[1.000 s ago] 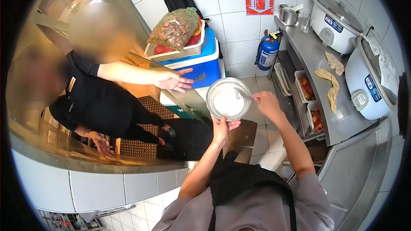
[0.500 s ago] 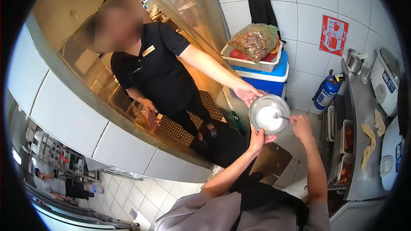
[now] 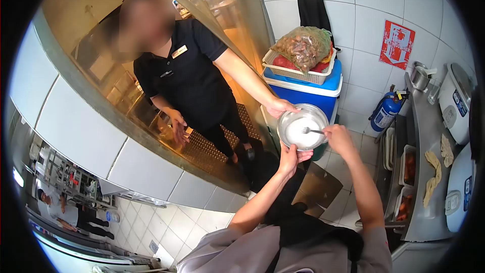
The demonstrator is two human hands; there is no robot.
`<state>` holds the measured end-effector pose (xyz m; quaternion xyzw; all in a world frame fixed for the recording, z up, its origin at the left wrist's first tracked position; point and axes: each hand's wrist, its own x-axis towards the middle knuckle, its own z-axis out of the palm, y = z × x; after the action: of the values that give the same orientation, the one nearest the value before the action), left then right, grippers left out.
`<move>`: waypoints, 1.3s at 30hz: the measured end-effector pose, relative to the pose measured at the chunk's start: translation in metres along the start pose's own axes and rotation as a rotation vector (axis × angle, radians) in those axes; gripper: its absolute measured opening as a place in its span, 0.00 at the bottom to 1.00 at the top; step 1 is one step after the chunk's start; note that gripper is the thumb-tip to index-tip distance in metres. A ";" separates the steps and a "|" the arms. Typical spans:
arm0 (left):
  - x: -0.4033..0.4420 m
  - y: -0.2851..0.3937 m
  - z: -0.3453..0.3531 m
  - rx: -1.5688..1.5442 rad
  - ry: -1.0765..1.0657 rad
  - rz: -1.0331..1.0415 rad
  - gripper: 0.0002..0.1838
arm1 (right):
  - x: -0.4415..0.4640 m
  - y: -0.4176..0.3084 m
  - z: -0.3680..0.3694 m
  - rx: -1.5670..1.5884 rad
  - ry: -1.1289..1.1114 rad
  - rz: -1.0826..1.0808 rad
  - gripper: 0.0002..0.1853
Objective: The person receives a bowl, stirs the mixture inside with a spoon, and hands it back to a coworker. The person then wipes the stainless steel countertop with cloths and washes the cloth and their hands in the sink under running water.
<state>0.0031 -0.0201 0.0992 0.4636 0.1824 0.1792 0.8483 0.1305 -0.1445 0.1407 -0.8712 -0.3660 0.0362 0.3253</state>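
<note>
A round metal bowl (image 3: pixel 284 130) with white contents is held out in front of me. Beneath its near edge, my left hand (image 3: pixel 294 161) grips it with the thumb against the side. My right hand (image 3: pixel 339 137) is closed on the handle of a fork (image 3: pixel 315 131), whose head lies in the white contents. Another person (image 3: pixel 189 76) in a black shirt stands in the opening to the left. That person's outstretched hand (image 3: pixel 281 107) touches the bowl's far left rim, while their other hand (image 3: pixel 178 127) hangs lower, holding nothing visible.
A blue cooler (image 3: pixel 308 87) carries a basket (image 3: pixel 323 74) with a filled plastic bag (image 3: pixel 303 45). A fire extinguisher (image 3: pixel 386 112) stands by the steel counter (image 3: pixel 422 159), which bears rice cookers (image 3: pixel 458 106) and cloths. A further person (image 3: pixel 63 210) is at far left.
The view has swung left. The other person's hand has reached from beside the bowl to its rim. Over the last half second, the bowl and both my hands have moved slightly left.
</note>
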 end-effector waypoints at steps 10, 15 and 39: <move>0.008 0.047 -0.027 0.064 0.054 0.096 0.14 | 0.033 -0.042 -0.001 -0.058 -0.094 -0.173 0.08; 0.012 0.061 -0.046 0.038 0.123 0.218 0.16 | 0.062 -0.079 0.011 -0.176 -0.100 -0.099 0.08; -0.027 -0.053 -0.048 0.182 0.064 -0.150 0.12 | 0.086 -0.147 -0.004 0.106 -0.057 -0.290 0.16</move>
<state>-0.0356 -0.0252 0.0336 0.5179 0.2590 0.1125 0.8075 0.1043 -0.0132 0.2465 -0.7893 -0.4947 0.0326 0.3623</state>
